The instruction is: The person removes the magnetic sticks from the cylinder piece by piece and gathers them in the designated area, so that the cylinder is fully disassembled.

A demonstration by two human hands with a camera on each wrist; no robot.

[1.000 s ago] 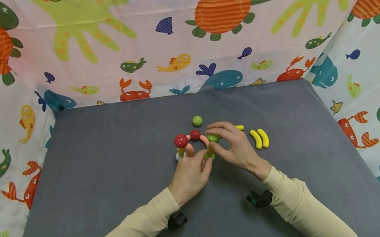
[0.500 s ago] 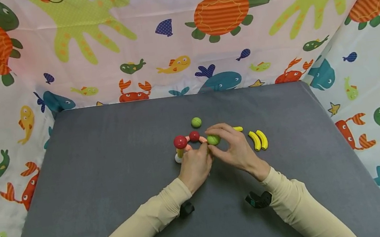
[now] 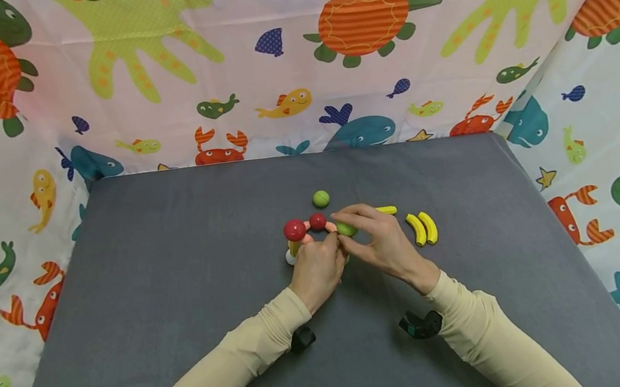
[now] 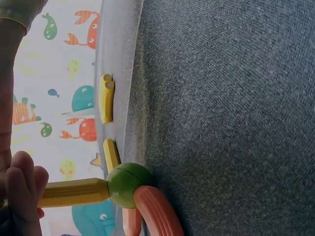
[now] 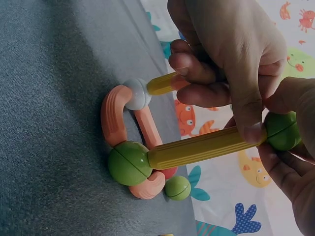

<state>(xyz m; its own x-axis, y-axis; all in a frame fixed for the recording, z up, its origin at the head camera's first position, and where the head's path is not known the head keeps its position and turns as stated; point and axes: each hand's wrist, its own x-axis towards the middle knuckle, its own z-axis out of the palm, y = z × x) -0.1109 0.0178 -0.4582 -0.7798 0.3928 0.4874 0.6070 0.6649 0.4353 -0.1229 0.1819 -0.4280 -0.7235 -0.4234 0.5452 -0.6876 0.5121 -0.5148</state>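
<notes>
A ridged yellow rod (image 5: pixel 202 147) stands up from a green ball (image 5: pixel 129 162) in a low frame of curved pink pieces (image 5: pixel 114 115). My left hand (image 3: pixel 316 273) pinches this rod near its top end between thumb and fingers. Right beside it, my right hand (image 3: pixel 382 243) holds another green ball (image 5: pixel 283 130) with its fingertips, at the rod's upper end. Whether ball and rod are joined is hidden by the fingers. A white ball (image 5: pixel 138 94) sits at another corner, with a second yellow rod (image 5: pixel 162 83) rising from it. Red balls (image 3: pixel 294 230) show at the frame's left and back.
A loose green ball (image 3: pixel 321 199) lies behind the frame. To the right are two curved yellow pieces (image 3: pixel 423 229) and one more yellow piece (image 3: pixel 386 210), partly behind my right hand. Grey cloth (image 3: pixel 175 252) covers the table; a patterned curtain (image 3: pixel 291 57) hangs behind.
My left hand has moved right and slightly away from me, up close to my right fingers. My right hand has stayed nearly in place, with the green ball shifting slightly in its fingers.
</notes>
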